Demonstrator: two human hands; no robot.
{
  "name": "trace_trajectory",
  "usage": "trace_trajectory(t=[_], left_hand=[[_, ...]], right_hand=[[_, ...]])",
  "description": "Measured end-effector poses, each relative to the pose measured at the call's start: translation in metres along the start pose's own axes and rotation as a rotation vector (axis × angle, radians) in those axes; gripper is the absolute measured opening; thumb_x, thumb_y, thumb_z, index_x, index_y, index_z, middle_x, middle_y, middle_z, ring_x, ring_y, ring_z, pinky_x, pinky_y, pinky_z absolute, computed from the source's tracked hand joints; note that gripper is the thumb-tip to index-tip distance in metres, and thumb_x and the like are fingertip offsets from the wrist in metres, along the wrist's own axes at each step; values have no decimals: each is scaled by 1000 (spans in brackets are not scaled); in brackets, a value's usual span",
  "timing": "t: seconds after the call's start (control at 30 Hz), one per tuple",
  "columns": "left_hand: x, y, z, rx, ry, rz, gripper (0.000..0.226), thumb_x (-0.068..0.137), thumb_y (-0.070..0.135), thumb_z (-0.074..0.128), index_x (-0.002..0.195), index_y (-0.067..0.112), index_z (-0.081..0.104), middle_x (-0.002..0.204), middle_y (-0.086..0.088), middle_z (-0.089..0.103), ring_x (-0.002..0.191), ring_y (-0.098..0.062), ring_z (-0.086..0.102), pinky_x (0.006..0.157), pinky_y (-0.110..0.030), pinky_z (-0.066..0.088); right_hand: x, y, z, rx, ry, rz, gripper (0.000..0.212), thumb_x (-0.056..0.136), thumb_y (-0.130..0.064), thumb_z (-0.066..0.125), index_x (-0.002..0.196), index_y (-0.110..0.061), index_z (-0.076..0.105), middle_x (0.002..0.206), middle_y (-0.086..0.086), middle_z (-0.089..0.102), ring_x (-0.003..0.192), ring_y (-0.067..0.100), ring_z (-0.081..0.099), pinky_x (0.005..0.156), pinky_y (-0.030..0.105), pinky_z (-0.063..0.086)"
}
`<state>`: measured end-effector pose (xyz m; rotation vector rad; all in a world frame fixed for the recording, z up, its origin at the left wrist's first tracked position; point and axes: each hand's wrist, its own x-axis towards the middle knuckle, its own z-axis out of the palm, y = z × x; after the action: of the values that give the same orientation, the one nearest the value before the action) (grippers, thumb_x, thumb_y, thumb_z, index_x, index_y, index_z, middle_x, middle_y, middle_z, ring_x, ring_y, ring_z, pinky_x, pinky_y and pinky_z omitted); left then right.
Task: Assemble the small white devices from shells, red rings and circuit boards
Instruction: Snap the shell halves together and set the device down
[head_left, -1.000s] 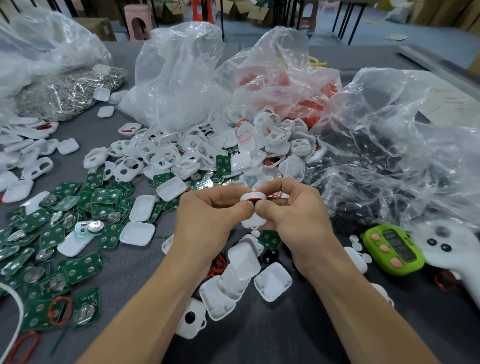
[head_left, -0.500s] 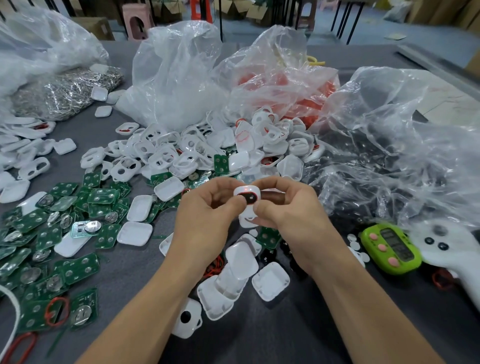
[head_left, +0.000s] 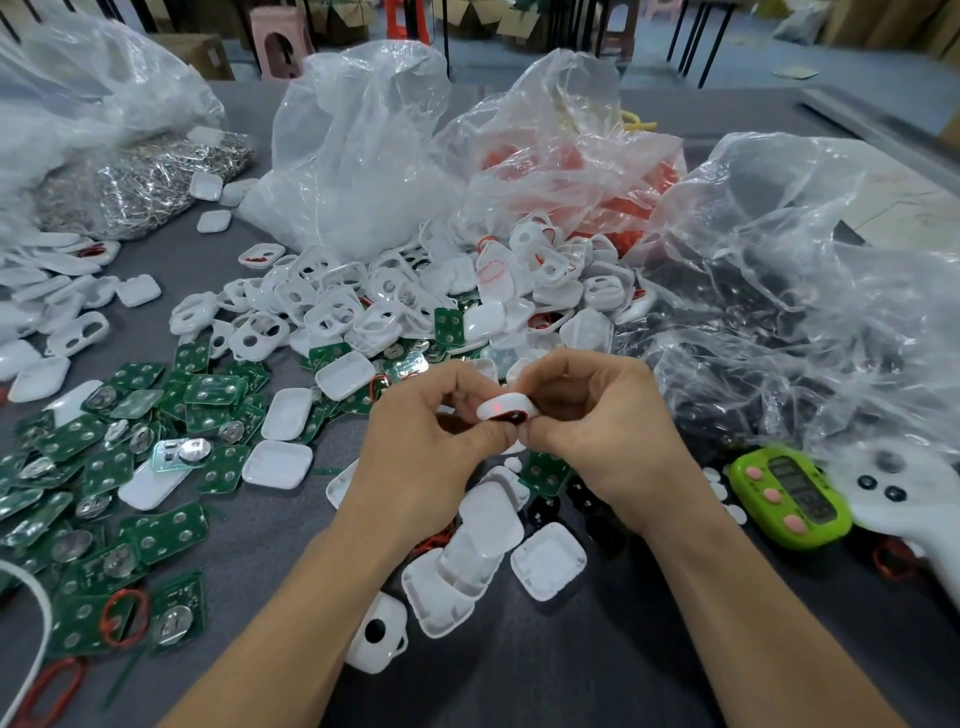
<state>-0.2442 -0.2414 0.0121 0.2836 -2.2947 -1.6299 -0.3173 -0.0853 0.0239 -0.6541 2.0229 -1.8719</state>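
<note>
Both grips, left hand (head_left: 415, 457) and right hand (head_left: 602, 441), pinch one white device (head_left: 506, 408).

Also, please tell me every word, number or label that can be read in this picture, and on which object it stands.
No text here can be read.
On the green timer, the display shows dark marks, too blurred to read.
On the circuit boards, any print is too small to read.
On the held white device, no lettering shows.
On the cardboard boxes at the back, nothing is legible.
</note>
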Motion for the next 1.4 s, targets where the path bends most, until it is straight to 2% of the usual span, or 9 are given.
trace_trajectory(t=[0.1,0.27,0.5,0.73,0.87,0.97,1.1,1.23,1.4], left_hand=[[2,1,-2,-72,-83,-28,21,77,5,87,78,23,75,72,-2,71,65,-17,62,64,-30,49],[2,2,-10,-260,-253,-100,18,80,3,85,77,19,77,69,-1,68,55,-7,56,54,-16,43],[7,-1,3,-424,25,-259,3,90,13,75,91,10,77,68,-1,69,60,-13,60,57,-21,51],[8,-3,0,-492,27,-265,19,92,23,72,90,6,80,77,-21,68,64,-25,63,64,-31,58],[8,-2,-1,-511,47,-231,11,86,14,75,85,6,82,68,-12,70,57,-16,63,56,-22,55],[7,-4,-1,-480,69,-206,9,88,9,74,86,8,83,67,-11,70,56,-15,63,56,-21,54],[7,-3,1,-393,120,-197,14,93,11,73,89,18,85,75,-12,76,60,-16,66,59,-23,56],[5,-2,0,-231,195,-129,12,88,20,79,91,31,84,82,-2,79,72,-19,72,70,-40,61],[0,3,4,6,263,-10,19,77,26,90,90,38,83,83,14,76,78,-8,73,74,-31,59]], right_hand=[[1,0,-7,75,-54,58,31,66,12,78,78,-17,78,84,13,79,76,27,77,70,34,61],[-2,-2,-13,201,-131,125,32,56,11,81,73,-16,79,79,11,78,73,23,76,66,27,58],[1,-2,6,272,-74,254,35,85,8,72,84,-25,81,86,13,79,80,29,78,69,29,62],[4,2,7,311,47,383,26,80,18,70,94,-3,74,85,19,78,68,33,76,60,29,61],[2,-2,9,263,76,380,29,76,20,69,86,-5,80,83,20,77,60,29,72,56,27,61],[3,-2,10,224,96,368,35,76,21,68,75,-11,82,80,17,78,58,26,71,54,24,59],[3,-1,10,163,37,347,23,85,12,69,84,-10,76,87,19,77,66,24,73,61,24,60],[2,2,12,149,60,312,12,89,5,71,90,-6,76,82,20,76,59,23,69,59,26,59],[0,4,14,-17,165,210,26,85,4,73,80,-21,80,65,8,74,52,20,67,56,28,58]])
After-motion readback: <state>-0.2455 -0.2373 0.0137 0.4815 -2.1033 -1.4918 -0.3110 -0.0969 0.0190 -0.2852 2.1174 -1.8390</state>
